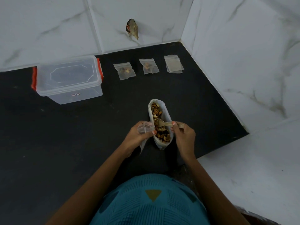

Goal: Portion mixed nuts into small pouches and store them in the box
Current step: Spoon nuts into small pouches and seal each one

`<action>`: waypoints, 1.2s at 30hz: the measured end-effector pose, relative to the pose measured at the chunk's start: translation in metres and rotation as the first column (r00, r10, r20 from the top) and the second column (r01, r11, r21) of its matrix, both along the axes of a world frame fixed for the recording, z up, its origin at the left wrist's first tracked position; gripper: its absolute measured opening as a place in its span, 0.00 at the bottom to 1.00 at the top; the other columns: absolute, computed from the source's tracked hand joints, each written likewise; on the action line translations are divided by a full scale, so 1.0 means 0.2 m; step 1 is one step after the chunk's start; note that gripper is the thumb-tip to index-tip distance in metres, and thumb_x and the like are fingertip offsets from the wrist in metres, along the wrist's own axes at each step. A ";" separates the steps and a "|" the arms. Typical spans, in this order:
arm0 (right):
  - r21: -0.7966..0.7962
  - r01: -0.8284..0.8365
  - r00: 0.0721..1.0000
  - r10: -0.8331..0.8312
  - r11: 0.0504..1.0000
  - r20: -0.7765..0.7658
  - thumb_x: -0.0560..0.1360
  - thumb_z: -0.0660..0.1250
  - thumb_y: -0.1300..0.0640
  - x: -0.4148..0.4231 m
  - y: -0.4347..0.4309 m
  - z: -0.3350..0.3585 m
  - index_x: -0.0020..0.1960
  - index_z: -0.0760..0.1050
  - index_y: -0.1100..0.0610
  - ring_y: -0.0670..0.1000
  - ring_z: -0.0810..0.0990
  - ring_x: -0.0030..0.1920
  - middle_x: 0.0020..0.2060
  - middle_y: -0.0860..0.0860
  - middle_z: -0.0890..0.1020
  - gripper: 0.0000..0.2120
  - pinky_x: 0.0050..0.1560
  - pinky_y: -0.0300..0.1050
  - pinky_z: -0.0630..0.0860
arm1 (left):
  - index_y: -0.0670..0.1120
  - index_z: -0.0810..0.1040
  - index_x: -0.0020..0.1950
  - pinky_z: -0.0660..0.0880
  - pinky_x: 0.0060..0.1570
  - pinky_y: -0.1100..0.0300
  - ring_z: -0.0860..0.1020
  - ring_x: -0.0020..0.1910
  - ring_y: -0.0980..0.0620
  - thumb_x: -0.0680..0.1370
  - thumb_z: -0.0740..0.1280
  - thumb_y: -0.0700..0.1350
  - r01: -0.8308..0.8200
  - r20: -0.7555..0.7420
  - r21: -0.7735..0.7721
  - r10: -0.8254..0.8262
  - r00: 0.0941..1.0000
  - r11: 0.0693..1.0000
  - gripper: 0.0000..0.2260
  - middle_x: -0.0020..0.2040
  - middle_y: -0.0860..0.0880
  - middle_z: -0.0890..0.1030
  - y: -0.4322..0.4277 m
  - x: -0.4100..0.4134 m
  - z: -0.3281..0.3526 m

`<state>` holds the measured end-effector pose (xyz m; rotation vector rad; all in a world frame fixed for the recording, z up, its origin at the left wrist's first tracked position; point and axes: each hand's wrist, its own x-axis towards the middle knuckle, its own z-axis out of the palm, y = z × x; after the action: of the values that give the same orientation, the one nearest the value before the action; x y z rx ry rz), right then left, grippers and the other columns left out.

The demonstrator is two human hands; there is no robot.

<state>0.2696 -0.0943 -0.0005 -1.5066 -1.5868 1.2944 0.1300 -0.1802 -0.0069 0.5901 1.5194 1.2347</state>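
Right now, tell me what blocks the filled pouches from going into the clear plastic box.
The box's clear lid is still on, with its red side clips in place, so it covers the opening. The black countertop between the two filled clear pouches and the box shows nothing else in the way.

box [68,80] | front sticker [76,94] | txt too small, unreadable

Open bag of mixed nuts [159,125], three small pouches [124,71] behind, lidded clear box [68,78] left.
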 end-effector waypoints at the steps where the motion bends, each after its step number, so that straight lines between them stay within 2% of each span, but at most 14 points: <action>1: -0.026 0.024 1.000 -0.024 0.999 -0.018 0.76 0.64 0.59 0.00 0.00 0.00 0.51 0.78 0.62 0.43 0.79 0.41 0.40 0.51 0.81 0.08 0.39 0.30 0.75 | 0.42 0.75 0.55 0.72 0.39 0.76 0.76 0.48 0.63 0.74 0.68 0.39 -0.005 -0.003 0.001 0.005 1.000 1.000 0.11 0.51 0.53 0.77 0.00 0.00 0.00; 5: -0.239 0.146 0.967 -0.189 0.960 -0.169 0.76 0.64 0.60 0.02 0.04 -0.01 0.49 0.78 0.64 0.45 0.79 0.38 0.36 0.52 0.80 0.08 0.43 0.36 0.77 | 0.44 0.75 0.54 0.71 0.38 0.78 0.75 0.47 0.66 0.74 0.69 0.39 -0.025 -0.039 -0.003 0.025 0.999 1.000 0.10 0.50 0.56 0.77 0.00 0.01 0.01; 7: -0.309 0.178 0.944 -0.251 0.934 -0.213 0.76 0.64 0.61 0.03 0.05 0.00 0.47 0.78 0.64 0.46 0.79 0.38 0.36 0.53 0.80 0.07 0.45 0.40 0.77 | 0.46 0.75 0.53 0.72 0.39 0.74 0.75 0.48 0.65 0.74 0.68 0.39 -0.017 -0.027 -0.019 0.017 0.999 1.000 0.09 0.50 0.56 0.76 -0.01 0.00 0.02; 10: -0.354 0.176 0.931 -0.273 0.919 -0.245 0.76 0.64 0.61 0.03 0.06 0.02 0.43 0.78 0.60 0.47 0.79 0.39 0.37 0.53 0.80 0.05 0.45 0.40 0.77 | 0.48 0.74 0.52 0.71 0.43 0.69 0.75 0.50 0.62 0.74 0.68 0.39 -0.007 -0.018 -0.035 0.007 1.000 0.999 0.09 0.51 0.56 0.76 -0.02 -0.01 0.02; 15: -0.403 0.154 0.928 -0.273 0.902 -0.255 0.76 0.64 0.61 0.03 0.06 0.02 0.44 0.77 0.59 0.47 0.78 0.40 0.37 0.53 0.80 0.05 0.45 0.40 0.77 | 0.47 0.74 0.55 0.70 0.41 0.69 0.74 0.49 0.63 0.74 0.68 0.40 0.027 -0.058 -0.046 -0.030 0.998 0.999 0.11 0.51 0.57 0.75 -0.01 -0.01 0.03; 17: -0.406 0.153 0.926 -0.275 0.901 -0.260 0.76 0.63 0.61 0.03 0.06 0.03 0.44 0.77 0.59 0.47 0.78 0.40 0.38 0.53 0.80 0.05 0.45 0.40 0.77 | 0.48 0.74 0.55 0.71 0.44 0.68 0.74 0.51 0.61 0.73 0.69 0.41 0.038 -0.077 -0.047 -0.042 0.996 0.998 0.11 0.51 0.57 0.75 -0.02 -0.02 0.03; 19: -0.404 0.155 0.919 -0.281 0.901 -0.276 0.76 0.63 0.61 0.05 0.07 0.04 0.44 0.77 0.59 0.47 0.79 0.40 0.38 0.53 0.80 0.05 0.44 0.40 0.76 | 0.50 0.73 0.54 0.71 0.51 0.65 0.73 0.54 0.61 0.73 0.70 0.41 0.044 -0.112 -0.052 -0.049 0.993 0.998 0.12 0.53 0.59 0.74 -0.03 -0.02 0.03; 21: -0.410 0.150 0.913 -0.285 0.900 -0.292 0.76 0.63 0.61 0.06 0.08 0.07 0.45 0.77 0.59 0.47 0.79 0.40 0.38 0.53 0.80 0.04 0.45 0.40 0.76 | 0.54 0.71 0.55 0.68 0.53 0.65 0.68 0.58 0.61 0.72 0.71 0.43 0.036 -0.193 -0.071 -0.049 0.980 0.997 0.16 0.60 0.59 0.69 -0.04 -0.03 0.02; 23: -0.423 0.140 0.908 -0.286 0.895 -0.305 0.76 0.63 0.61 0.07 0.08 0.10 0.45 0.77 0.59 0.47 0.78 0.40 0.38 0.53 0.80 0.05 0.46 0.41 0.77 | 0.54 0.69 0.60 0.67 0.55 0.66 0.66 0.63 0.58 0.69 0.74 0.44 0.007 -0.316 -0.057 -0.025 0.948 0.998 0.23 0.65 0.55 0.66 -0.04 -0.04 0.01; 26: -0.414 0.114 0.899 -0.271 0.903 -0.345 0.76 0.63 0.61 0.08 0.07 0.18 0.45 0.77 0.59 0.47 0.78 0.40 0.38 0.53 0.80 0.05 0.44 0.40 0.76 | 0.51 0.67 0.59 0.70 0.49 0.73 0.70 0.55 0.64 0.68 0.75 0.41 -0.034 -0.401 0.036 0.046 0.915 0.999 0.25 0.60 0.54 0.70 -0.04 -0.02 0.04; 28: -0.402 0.079 0.898 -0.240 0.912 -0.368 0.76 0.63 0.61 0.08 0.06 0.23 0.46 0.77 0.60 0.46 0.79 0.40 0.38 0.52 0.80 0.05 0.44 0.40 0.76 | 0.52 0.66 0.57 0.71 0.53 0.69 0.70 0.55 0.62 0.67 0.75 0.40 -0.052 -0.432 0.067 0.076 0.899 0.996 0.25 0.58 0.54 0.71 -0.02 -0.02 0.05; 30: -0.385 0.042 0.899 -0.203 0.922 -0.388 0.75 0.63 0.60 0.07 0.04 0.29 0.47 0.77 0.59 0.45 0.80 0.39 0.37 0.51 0.81 0.05 0.44 0.40 0.77 | 0.53 0.66 0.58 0.70 0.58 0.61 0.68 0.60 0.57 0.67 0.75 0.41 -0.065 -0.466 0.061 0.086 0.881 0.996 0.26 0.59 0.53 0.70 -0.01 -0.01 0.06; 33: -0.332 -0.014 0.898 -0.134 0.943 -0.418 0.75 0.63 0.60 0.04 0.02 0.36 0.45 0.78 0.59 0.44 0.80 0.38 0.36 0.51 0.81 0.06 0.43 0.39 0.77 | 0.54 0.65 0.58 0.69 0.59 0.58 0.66 0.62 0.55 0.66 0.75 0.42 -0.087 -0.483 0.068 0.109 0.869 0.994 0.27 0.58 0.55 0.69 0.02 0.01 0.07; 36: -0.216 -0.060 0.928 -0.025 0.975 -0.371 0.75 0.64 0.59 0.00 -0.02 0.39 0.44 0.78 0.58 0.44 0.80 0.38 0.36 0.51 0.81 0.05 0.43 0.39 0.78 | 0.56 0.65 0.57 0.71 0.60 0.54 0.68 0.62 0.54 0.65 0.75 0.46 -0.103 -0.467 0.112 0.144 0.873 0.988 0.27 0.58 0.55 0.70 0.03 0.00 0.08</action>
<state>0.2700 -0.0990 0.0784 -1.2746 -1.2436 1.7007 0.1307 -0.1749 0.0086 0.9140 1.9433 1.3176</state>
